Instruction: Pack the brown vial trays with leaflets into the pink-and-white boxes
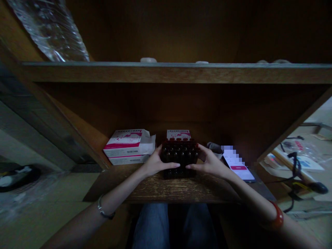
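Observation:
Between my two hands is a tight block of small dark brown bottles (179, 154), with glossy rounded parts in rows facing me. My left hand (157, 162) grips its left side, the thumb lying across the front. On the right side my right hand (209, 160) closes round it the same way, thumb tip near the other thumb. The dim light hides details of the block's underside. Right behind it a white and pink box (178, 134) shows only its upper part.
Left on the wooden shelf (155, 190), white and pink boxes (124, 143) are stacked, the upper one with an opened flap. A lit phone (238, 166) lies at right beside a dark grey item (214, 147). An upper shelf edge (176, 74) crosses above, with a clear plastic bottle (54, 31).

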`<state>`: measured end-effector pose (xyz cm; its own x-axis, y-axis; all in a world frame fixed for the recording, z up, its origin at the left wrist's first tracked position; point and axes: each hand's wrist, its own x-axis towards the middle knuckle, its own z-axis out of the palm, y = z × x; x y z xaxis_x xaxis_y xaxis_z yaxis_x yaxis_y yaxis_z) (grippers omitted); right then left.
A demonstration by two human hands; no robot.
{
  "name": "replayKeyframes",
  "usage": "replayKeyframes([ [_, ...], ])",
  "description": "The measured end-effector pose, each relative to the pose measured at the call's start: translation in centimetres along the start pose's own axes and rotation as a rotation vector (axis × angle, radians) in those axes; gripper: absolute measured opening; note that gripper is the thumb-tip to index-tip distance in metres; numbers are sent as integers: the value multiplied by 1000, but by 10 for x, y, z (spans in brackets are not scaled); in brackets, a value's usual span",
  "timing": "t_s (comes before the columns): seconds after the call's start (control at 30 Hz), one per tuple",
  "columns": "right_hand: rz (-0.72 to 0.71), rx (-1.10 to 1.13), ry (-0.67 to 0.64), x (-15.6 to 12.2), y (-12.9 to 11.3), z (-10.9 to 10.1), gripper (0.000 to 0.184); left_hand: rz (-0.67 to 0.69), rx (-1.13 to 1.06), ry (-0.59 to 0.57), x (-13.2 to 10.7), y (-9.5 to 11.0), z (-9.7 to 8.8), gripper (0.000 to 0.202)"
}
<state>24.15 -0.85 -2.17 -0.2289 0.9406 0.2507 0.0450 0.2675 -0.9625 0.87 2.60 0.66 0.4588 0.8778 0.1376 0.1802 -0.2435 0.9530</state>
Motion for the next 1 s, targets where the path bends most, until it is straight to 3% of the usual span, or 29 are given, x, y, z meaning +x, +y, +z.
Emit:
replayKeyframes([
  [0.1, 55, 15, 38, -3, 9, 1, 81, -3, 41, -35, -1, -5, 1, 73],
  [0.2, 44, 76, 13, -1, -1, 3, 70, 0, 60, -41, -2, 0, 3, 73],
  [0.37, 47, 81, 89, 13, -35, 6, 39, -10, -12, 78, 5, 26, 9, 57],
  [0.47, 52, 141, 190, 20, -51, 7, 32, -57, -156, 119, 9, 45, 11, 50],
  [0.67, 159, 360, 266, 22, -66, 3, 31, -102, -274, -54, 5, 70, 8, 57],
  [0.87, 31, 173, 235, 18, -79, -4, 32, 18, -213, -36, 4, 72, -1, 66],
  [1.0, -146, 50, 166, 14, -88, -7, 36, 234, -68, 44, 7, 66, -8, 63],
])
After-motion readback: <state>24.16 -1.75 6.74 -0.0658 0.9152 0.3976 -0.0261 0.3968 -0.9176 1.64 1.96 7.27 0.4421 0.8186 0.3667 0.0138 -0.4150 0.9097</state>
